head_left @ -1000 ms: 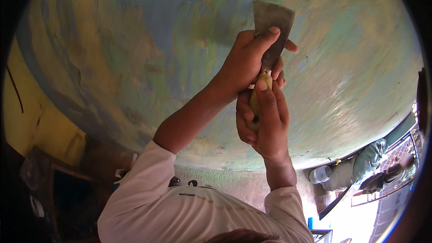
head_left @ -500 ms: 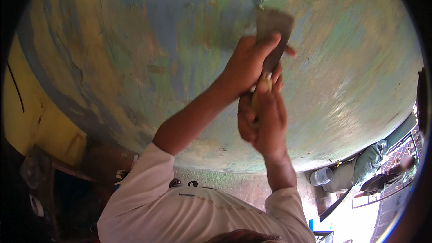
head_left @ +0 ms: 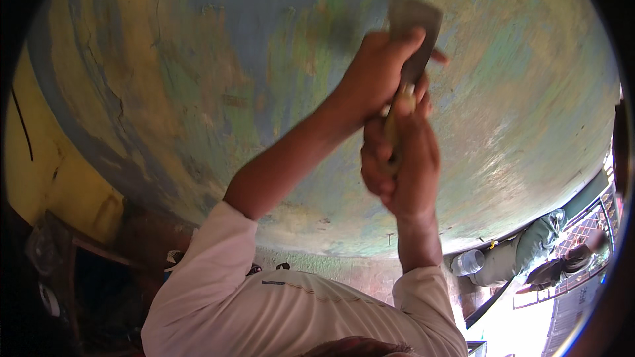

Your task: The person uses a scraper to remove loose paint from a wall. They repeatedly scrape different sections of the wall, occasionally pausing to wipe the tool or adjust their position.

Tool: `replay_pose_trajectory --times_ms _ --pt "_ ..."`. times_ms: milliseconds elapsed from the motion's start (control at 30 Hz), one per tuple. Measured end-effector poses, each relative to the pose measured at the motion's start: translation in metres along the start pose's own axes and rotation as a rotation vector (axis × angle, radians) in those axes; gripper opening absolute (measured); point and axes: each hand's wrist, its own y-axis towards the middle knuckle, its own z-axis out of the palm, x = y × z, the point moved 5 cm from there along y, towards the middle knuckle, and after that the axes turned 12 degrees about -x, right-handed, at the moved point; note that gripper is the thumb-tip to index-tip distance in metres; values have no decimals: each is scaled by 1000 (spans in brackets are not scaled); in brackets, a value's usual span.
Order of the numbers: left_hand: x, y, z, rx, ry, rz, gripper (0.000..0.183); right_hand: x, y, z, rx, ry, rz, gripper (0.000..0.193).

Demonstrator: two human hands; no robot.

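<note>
Both my hands grip one paint scraper (head_left: 419,58) with a broad flat metal blade and a yellowish handle. Around the handle, my right hand (head_left: 405,152) is wrapped closed. Farther up, my left hand (head_left: 378,69) clasps the blade, its thumb lying along the near face and its fingers behind. The blade's wide end, somewhat blurred, is up against or close to the wall (head_left: 297,152); exact contact cannot be made out. That wall is patchy with blue-grey, green and tan paint, streaked and worn, with cracks toward the left.
A yellow wall (head_left: 59,158) adjoins at the left, above dark furniture (head_left: 99,277). At the lower right are a clear plastic container (head_left: 468,262), a grey-green cloth bundle (head_left: 539,238) and a metal grille (head_left: 589,208) beside a bright opening.
Both hands and the scraper have moved a little up and to the right along the wall. The grip on the scraper is the same.
</note>
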Motion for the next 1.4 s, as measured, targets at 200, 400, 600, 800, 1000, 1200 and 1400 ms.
replay_pose_trajectory --times_ms 200,400,600,800,1000,1200,1400 --pt "-2 -2 2 49 -34 3 42 -5 -2 -3 9 13 -39 23" --pt "12 -8 -12 -92 -73 -192 48 -15 1 -1 22 -106 -5 22" --pt "8 14 -15 172 152 45 52 -13 11 -21 50 -34 -6 20" --pt "72 -95 -94 271 245 -102 67 -78 -34 -99 -147 -341 -40 24" --pt "123 -213 -188 328 409 -488 61 -8 -96 -183 -332 -249 -644 12" --pt "117 -258 -247 474 603 -670 50 99 -164 -172 -780 -484 -1540 22" --pt "90 -256 -262 392 537 -452 38 -74 -65 -136 -577 -644 -457 34"
